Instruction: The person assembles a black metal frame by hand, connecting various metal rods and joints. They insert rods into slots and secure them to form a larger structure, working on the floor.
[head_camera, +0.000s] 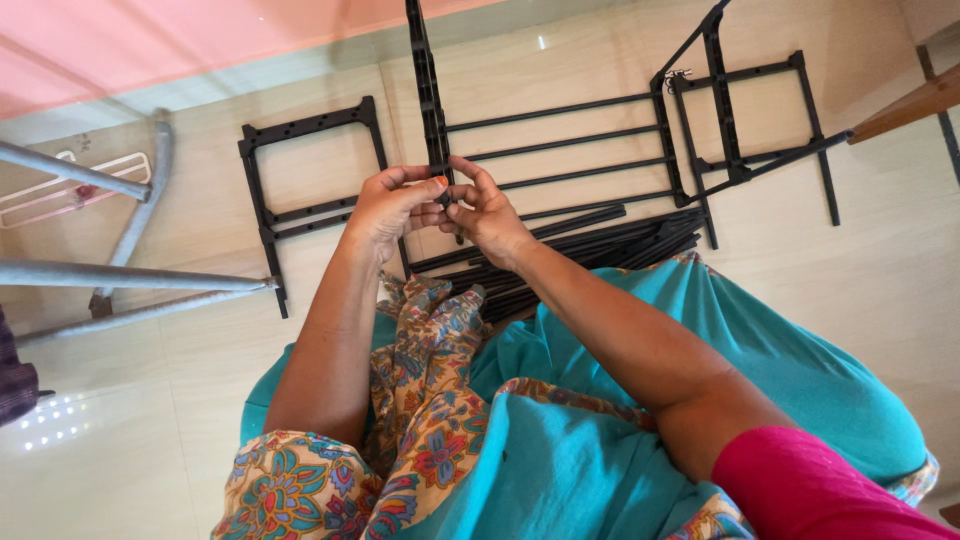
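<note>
Two hands meet at the middle of your view, both pinched on the same black plastic upright, a narrow slotted side rail that rises from your fingers toward the top edge of the picture. Your left hand is closed around the rail's lower end from the left, thumb on top; your right hand is closed on it from the right, fingertips touching those of the left. What exactly sits between the fingertips is hidden, possibly a small connector or rod end. Three thin black rods run rightward from the upright to a second side rail, forming a partly built rack that lies on the pale tiled floor. Just beside your right wrist, a bundle of loose black rods rests on the floor against the teal cloth over your lap. A separate black frame lies flat to the left, apart from your hands, and another frame piece lies at the upper right. Grey metal tubes cross the left edge. A patterned floral fabric drapes between your forearms.
</note>
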